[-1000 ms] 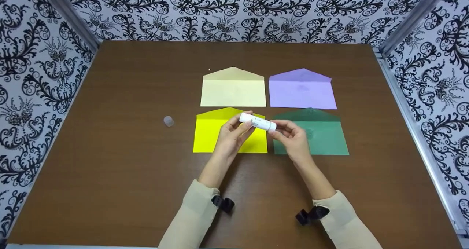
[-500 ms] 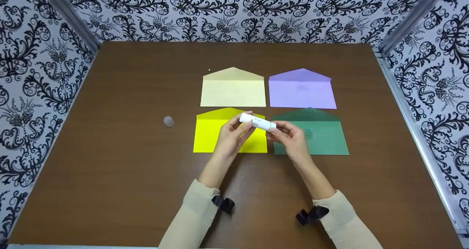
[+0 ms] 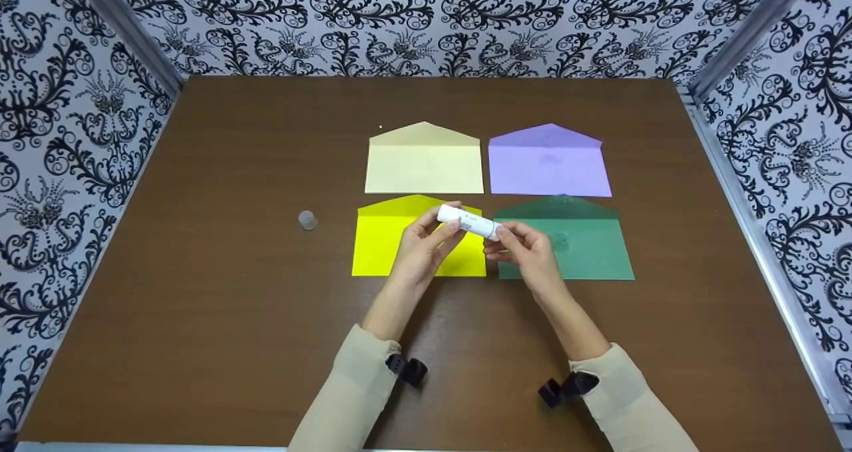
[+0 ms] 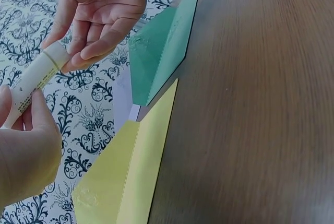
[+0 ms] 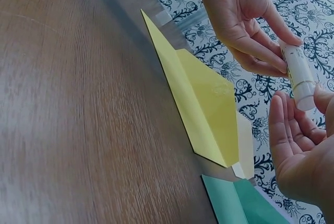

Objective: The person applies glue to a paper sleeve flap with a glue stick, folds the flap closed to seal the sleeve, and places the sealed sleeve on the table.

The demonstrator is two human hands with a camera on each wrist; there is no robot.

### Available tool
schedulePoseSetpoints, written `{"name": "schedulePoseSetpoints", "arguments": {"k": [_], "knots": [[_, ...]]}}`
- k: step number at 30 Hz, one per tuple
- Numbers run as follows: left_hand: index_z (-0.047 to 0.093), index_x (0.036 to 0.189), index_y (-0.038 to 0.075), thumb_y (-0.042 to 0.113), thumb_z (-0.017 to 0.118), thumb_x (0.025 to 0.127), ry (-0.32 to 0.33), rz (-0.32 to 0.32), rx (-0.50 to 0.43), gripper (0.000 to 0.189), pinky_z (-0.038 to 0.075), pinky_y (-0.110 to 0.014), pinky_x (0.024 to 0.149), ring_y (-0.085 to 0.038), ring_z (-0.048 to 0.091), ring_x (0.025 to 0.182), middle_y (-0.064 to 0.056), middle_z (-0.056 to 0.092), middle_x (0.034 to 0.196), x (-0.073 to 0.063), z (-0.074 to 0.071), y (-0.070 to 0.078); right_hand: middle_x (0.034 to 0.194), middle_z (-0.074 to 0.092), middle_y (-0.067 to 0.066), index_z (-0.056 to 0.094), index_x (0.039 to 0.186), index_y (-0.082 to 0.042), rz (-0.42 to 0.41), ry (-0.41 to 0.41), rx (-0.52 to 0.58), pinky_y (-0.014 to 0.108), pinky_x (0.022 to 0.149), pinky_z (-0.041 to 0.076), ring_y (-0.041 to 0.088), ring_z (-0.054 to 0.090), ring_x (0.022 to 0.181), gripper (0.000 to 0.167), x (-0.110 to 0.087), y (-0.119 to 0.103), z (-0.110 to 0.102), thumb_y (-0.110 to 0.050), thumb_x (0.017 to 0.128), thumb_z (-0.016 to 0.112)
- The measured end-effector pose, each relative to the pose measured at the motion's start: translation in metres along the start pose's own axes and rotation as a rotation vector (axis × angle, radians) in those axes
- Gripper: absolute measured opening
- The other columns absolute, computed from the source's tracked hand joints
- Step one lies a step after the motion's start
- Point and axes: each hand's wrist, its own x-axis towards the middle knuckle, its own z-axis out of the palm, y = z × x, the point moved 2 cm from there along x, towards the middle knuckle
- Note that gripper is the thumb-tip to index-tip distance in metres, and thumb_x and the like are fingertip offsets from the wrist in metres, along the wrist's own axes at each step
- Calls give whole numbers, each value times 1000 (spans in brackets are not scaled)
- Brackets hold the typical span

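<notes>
Over the front envelopes, a white glue stick (image 3: pixel 471 223) is held tilted between both hands. My left hand (image 3: pixel 416 249) grips its barrel near the left end, thumb against the side. At the other end, my right hand (image 3: pixel 536 259) pinches the base (image 4: pixel 56 54) with thumb and fingers. In the right wrist view the right thumb lies along the base (image 5: pixel 304 98), and the other fingers curve beneath. Below the hands lie a bright yellow envelope (image 3: pixel 376 245) and a green envelope (image 3: pixel 592 252), flaps up. Wet-looking smears mark both flaps.
Behind them lie a cream envelope (image 3: pixel 424 169) and a purple envelope (image 3: pixel 549 171), flaps also raised. A small whitish cap (image 3: pixel 307 220) sits on the brown table (image 3: pixel 219 305) to the left. Patterned panels (image 3: pixel 413 26) border the table's back and sides.
My right thumb and fingers have shifted around the glue stick's base, the thumb moving up over it. The left hand and the envelopes look almost still.
</notes>
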Motion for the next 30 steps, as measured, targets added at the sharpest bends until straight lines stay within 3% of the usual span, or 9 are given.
{"name": "schedulePoseSetpoints", "arguments": {"k": [21,30], "knots": [[57,134,-3,-3,61,95,0,-16,33,39,55,-33,98,-21,64,113,-13,59,129,-2,1,0,78,62,1,62,108,3,56,-19,-57,21,67,59,12,60,69,30,2,4,3,-21,107,44],[57,134,-5,-4,61,95,-5,-14,26,40,55,-34,99,-21,64,111,-13,59,127,-1,2,-2,71,59,-1,62,98,0,78,-15,-96,18,60,53,9,54,63,39,3,5,3,-30,108,40]]}}
